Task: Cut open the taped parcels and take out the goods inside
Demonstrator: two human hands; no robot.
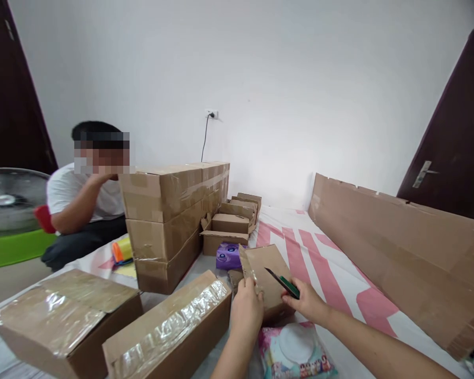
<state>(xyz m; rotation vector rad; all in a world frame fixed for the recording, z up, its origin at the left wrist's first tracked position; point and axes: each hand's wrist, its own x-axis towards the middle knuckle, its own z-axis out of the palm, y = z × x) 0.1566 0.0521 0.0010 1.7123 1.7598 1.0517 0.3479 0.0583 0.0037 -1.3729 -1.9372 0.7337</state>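
Note:
My right hand [296, 300] is closed around a green-handled utility knife [287, 286], its dark blade out and pointing up and left over a small cardboard box [270, 268]. The left edge of that box is gripped by my left hand [248, 305], whose fingers are curled on the cardboard. Just beyond it lies a purple tissue pack [228, 256]. Below my hands is a colourful wet wipes pack [296, 351] with a white lid. To the left, a long taped box [174, 331] lies near my left forearm.
A larger closed box [63, 316] sits at the front left. Stacked taped boxes [174, 216] form a wall, with opened boxes [231, 223] behind. A long cardboard panel [395, 252] stands on the right. Another person [90, 195] sits at left near a fan [11, 202].

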